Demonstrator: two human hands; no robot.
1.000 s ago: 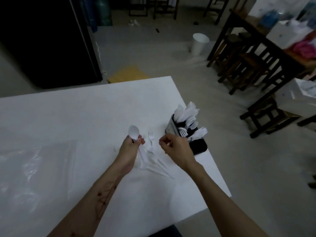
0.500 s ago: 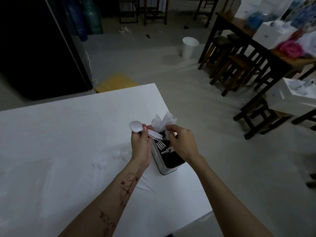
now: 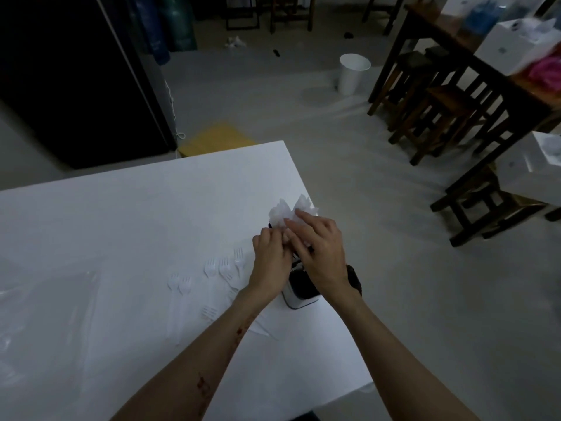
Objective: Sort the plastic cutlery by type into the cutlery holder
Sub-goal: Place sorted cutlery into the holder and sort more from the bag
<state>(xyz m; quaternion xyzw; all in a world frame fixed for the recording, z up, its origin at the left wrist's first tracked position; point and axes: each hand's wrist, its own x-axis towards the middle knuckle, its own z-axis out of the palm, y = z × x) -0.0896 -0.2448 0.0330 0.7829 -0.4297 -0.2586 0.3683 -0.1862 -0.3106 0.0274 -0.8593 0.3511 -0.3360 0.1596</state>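
Spoon gone from left hand (image 3: 270, 262), now curled beside spread right hand (image 3: 318, 250) over holder (image 3: 299, 291) near desk (image 3: 121, 226) right edge; forks (image 3: 224, 267) remaining.

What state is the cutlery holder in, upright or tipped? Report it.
Upright. The cutlery holder stands on its base on the white table, white cutlery tops poking up behind both hands.

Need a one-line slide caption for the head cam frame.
Both hands, left and right, work over the cutlery holder at the white table's edge; plastic forks lie loose beside it.
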